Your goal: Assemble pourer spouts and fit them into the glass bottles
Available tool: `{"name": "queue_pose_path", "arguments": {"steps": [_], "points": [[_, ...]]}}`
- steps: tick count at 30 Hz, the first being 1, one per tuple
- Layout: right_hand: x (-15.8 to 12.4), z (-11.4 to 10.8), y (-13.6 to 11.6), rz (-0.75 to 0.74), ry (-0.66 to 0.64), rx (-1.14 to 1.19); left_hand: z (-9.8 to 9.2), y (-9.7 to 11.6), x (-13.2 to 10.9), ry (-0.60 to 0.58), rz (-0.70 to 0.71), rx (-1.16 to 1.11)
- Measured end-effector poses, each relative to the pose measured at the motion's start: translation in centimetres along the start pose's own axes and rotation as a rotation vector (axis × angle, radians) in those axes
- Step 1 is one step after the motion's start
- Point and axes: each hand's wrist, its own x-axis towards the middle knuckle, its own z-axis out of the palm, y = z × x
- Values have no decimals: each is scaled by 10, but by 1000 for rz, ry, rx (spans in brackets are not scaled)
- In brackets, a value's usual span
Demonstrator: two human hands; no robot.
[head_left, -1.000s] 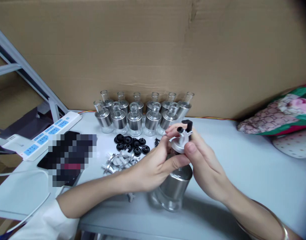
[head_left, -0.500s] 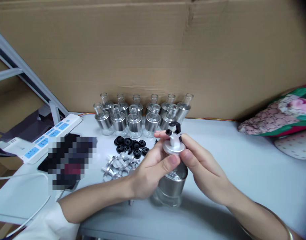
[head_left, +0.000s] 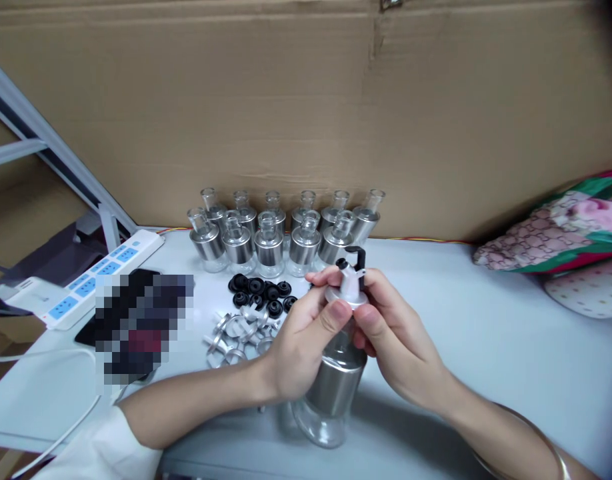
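Note:
A glass bottle with a brushed-metal sleeve [head_left: 337, 387] leans slightly, its base down and to the left over the front of the table. On its neck sits a silver pourer cap [head_left: 352, 288] with a short spout and a black flip lever. My left hand [head_left: 303, 337] is closed round the cap from the left, thumb against its rim. From the right, my right hand [head_left: 403, 340] grips the same cap, its thumb meeting the left one. The fingers hide most of the bottle's neck. Silver cap parts [head_left: 243, 330] and black stoppers [head_left: 257, 287] lie left of my hands.
Two rows of similar bottles [head_left: 269, 247] stand along the cardboard wall [head_left: 286, 100]. A power strip [head_left: 106, 277] and a partly blurred dark device [head_left: 89, 327] are on the left. A patterned fabric bundle [head_left: 541, 240] lies at the far right.
The bottle has tilted, its base swinging down and left toward the front, so more of its sleeve shows. Both hands stay on the pourer cap, thumbs now closer together.

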Motion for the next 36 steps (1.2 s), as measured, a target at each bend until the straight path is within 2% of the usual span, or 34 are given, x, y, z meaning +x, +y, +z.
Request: {"name": "queue_pose_path", "arguments": {"steps": [8, 16, 21, 27, 33, 36], "points": [[0, 0, 3, 57, -14, 106, -4, -5, 4, -42, -56, -57], [-5, 3, 6, 68, 30, 186, 0, 2, 3, -68, -145, 54], [0, 4, 5, 202, 12, 292, -1, -4, 2, -55, -103, 91], [9, 5, 2, 241, 136, 556, -3, -10, -2, -203, -122, 51], [18, -7, -6, 275, 233, 443, -6, 0, 1, -174, 32, 45], [23, -11, -5, 272, 208, 409, -8, 8, 2, -150, 144, 68]]}}
